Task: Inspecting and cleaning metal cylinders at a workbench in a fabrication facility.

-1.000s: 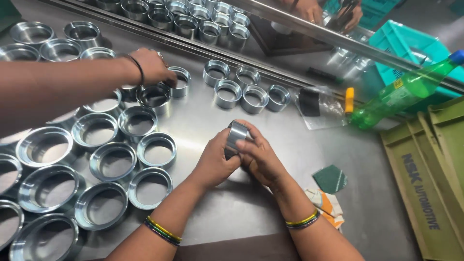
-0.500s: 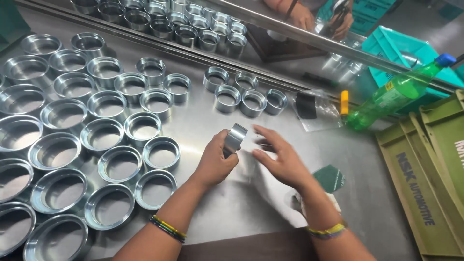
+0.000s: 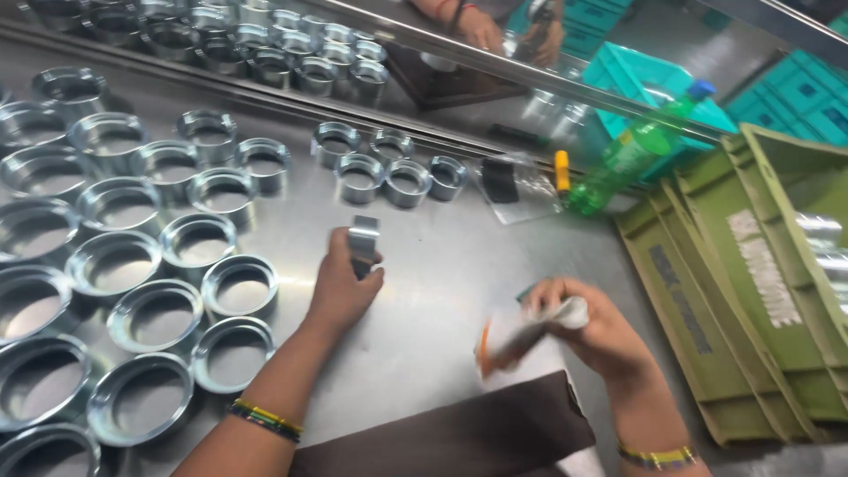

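Observation:
My left hand (image 3: 343, 287) grips a small shiny metal ring (image 3: 363, 239), held upright above the steel table (image 3: 442, 291). My right hand (image 3: 590, 327) has come away to the right and is closed on a white, blurred object with orange and teal parts (image 3: 530, 334), low over the table next to a brown cloth (image 3: 459, 437). Several larger metal rings (image 3: 132, 265) lie flat in rows left of my left hand.
Several small rings (image 3: 389, 172) sit further back, with more along a raised rail. A green plastic bottle (image 3: 632, 159), a black item in a clear bag (image 3: 512, 181) and olive green crates (image 3: 751, 283) stand to the right. Another person's hands (image 3: 495, 26) show at the top.
My right hand let go of the ring and moved right and down, taking hold of the white object. Another person's arm at the left has left the view. My left hand kept the ring.

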